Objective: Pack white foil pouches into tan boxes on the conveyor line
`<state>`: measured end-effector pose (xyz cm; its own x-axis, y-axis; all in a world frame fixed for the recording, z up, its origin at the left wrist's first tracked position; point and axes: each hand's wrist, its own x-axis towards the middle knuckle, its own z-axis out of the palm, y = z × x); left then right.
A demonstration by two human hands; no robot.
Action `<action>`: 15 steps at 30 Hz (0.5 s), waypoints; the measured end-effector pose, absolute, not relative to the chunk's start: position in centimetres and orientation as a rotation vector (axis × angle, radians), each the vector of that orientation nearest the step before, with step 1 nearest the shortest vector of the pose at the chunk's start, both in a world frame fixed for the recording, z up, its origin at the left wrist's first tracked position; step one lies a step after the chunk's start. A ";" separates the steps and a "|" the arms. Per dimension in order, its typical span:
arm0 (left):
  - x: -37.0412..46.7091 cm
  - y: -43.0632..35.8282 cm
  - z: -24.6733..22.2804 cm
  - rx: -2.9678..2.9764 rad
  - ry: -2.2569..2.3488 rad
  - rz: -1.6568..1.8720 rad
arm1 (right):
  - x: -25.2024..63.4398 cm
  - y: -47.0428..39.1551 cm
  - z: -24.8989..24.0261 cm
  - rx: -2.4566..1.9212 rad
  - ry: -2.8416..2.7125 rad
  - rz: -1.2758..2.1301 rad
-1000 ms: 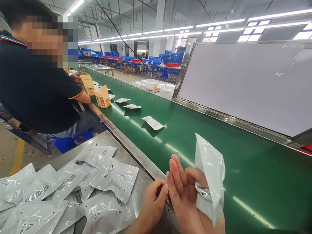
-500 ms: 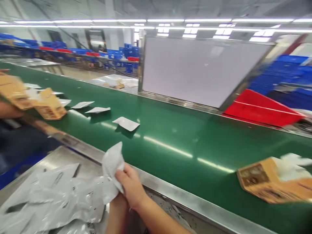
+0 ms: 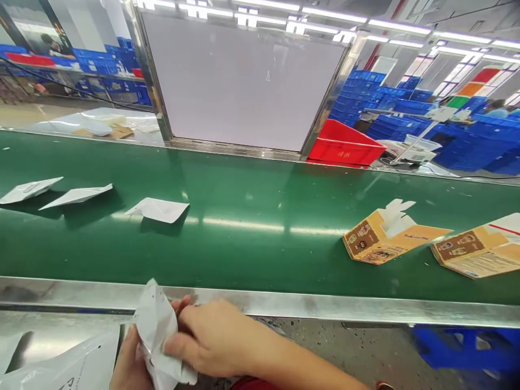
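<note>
So you've got the green belt (image 3: 252,260) running right across, the white panel (image 3: 244,92) standing behind it, and the metal desk (image 3: 69,325) at lower left with bags (image 3: 77,365) on it. Two open boxes (image 3: 377,244) sit on the belt's right side, three packets (image 3: 162,210) on its left. Your pouch (image 3: 154,325) is up at the near rail, left hand (image 3: 130,360) and right hand (image 3: 211,336) fingers both clamped on it.

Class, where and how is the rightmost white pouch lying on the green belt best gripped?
Probably pinch the pouch at its right edge, from the right, thumb above, fingers beneath, since that edge looks raised over its shadow on the belt.
</note>
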<state>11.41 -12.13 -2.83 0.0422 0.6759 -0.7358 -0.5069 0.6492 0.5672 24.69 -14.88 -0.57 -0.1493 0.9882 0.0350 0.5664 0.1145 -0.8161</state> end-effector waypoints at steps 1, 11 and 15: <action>11.5 -12.1 -2.8 0.151 1.235 0.930 | 25.7 -15.2 -0.2 -1.595 -1.760 0.813; 12.1 -12.2 -2.3 0.066 1.206 1.002 | 29.9 -15.3 -2.0 -1.699 -1.161 0.728; 12.1 -12.5 -2.3 0.084 1.165 1.023 | 29.3 -15.9 1.1 -1.245 -0.960 0.883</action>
<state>12.09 -12.52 -2.32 0.0208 0.6988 -0.7150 -0.6192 0.5705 0.5395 29.32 -15.86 1.08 0.3559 0.9289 0.1019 -0.0239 0.1180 -0.9927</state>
